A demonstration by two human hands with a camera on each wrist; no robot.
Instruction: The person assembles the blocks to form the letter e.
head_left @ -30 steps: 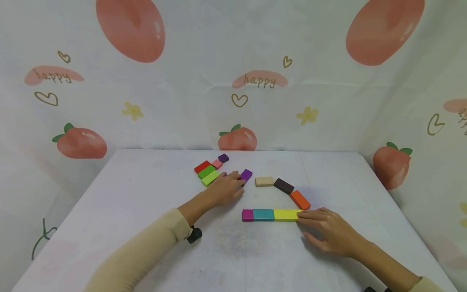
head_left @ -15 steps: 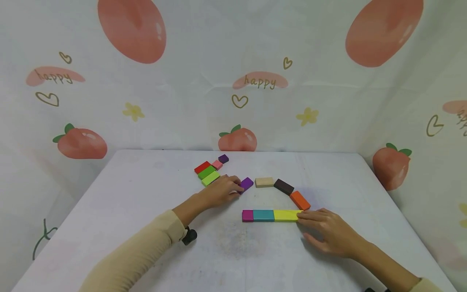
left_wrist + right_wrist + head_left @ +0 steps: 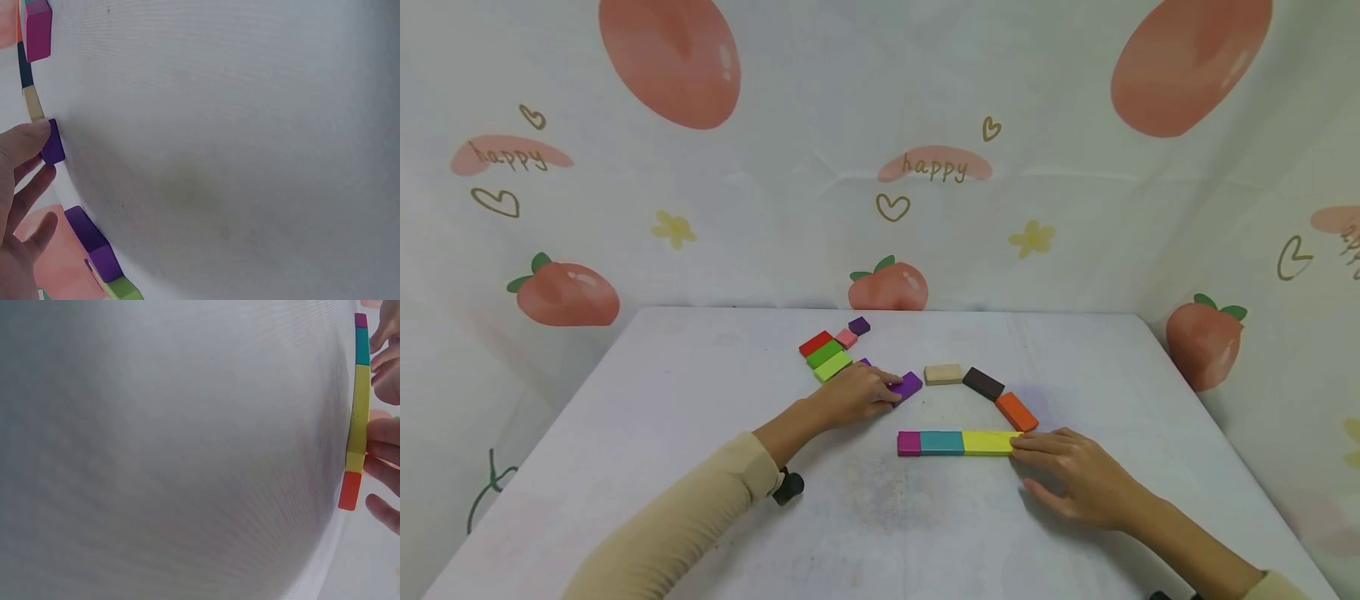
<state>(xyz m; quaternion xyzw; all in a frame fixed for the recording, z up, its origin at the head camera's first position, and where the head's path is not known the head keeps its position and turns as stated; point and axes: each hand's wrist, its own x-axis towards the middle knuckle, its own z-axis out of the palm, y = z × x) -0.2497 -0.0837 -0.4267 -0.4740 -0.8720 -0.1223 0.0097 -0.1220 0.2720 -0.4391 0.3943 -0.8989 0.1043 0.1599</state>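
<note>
My left hand [image 3: 855,392] pinches a purple block [image 3: 909,386] by its left end, low at the table. In the left wrist view the thumb lies on that purple block [image 3: 54,145], with fingertips at its far side. My right hand [image 3: 1078,475] rests its straight fingertips on the right end of a yellow block [image 3: 988,442]. A teal block [image 3: 942,442] and a magenta block [image 3: 909,443] continue that row leftward. Curving above it are a beige block [image 3: 943,374], a dark brown block [image 3: 983,383] and an orange block [image 3: 1017,411]. My right fingers hide the row's right end.
Left of the curve lie a red block [image 3: 816,343], a green block [image 3: 824,354], a lime block [image 3: 833,366], a pink block [image 3: 847,338] and a dark purple block [image 3: 860,326]. Another purple block [image 3: 94,244] sits behind my left hand. A printed curtain [image 3: 775,208] borders the white table [image 3: 850,517].
The purple block at my left fingers has moved toward me and turned flatter, its right end now just below the beige block's left end. My right hand has stayed in place.
</note>
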